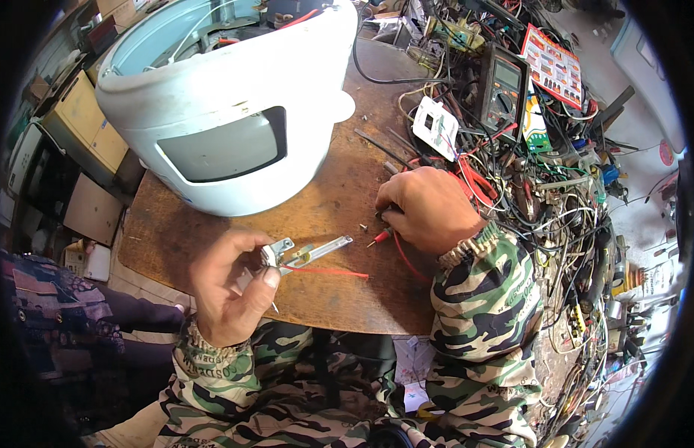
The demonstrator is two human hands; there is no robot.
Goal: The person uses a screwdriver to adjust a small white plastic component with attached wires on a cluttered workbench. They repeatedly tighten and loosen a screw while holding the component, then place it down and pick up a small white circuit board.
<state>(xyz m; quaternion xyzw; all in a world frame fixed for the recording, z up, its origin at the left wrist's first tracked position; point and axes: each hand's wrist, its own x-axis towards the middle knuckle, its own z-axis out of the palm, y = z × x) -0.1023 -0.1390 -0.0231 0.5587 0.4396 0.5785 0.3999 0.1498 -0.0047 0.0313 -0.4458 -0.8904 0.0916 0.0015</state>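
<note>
My left hand (231, 287) pinches a small metal-bracketed part (271, 254) between thumb and fingers, over the table's near edge. From it a thin red wire (332, 273) sticks out to the right, beside a narrow pale strip (323, 251) that looks clear or metallic. My right hand (430, 209) is closed low over the table; what its fingers grip, if anything, is hidden beneath them. Just left of its fingers lies a red test probe (382, 237), its tip pointing left. A dark rod-like tool (382, 149) lies beyond that hand.
A large white rounded housing (235, 112) with a grey window stands on the wooden table (347, 313) at the far left. Tangled wires (556, 201) fill the right side, around a multimeter (503, 89) and a white plate (435, 127). A person in dark clothes (70, 321) is at left.
</note>
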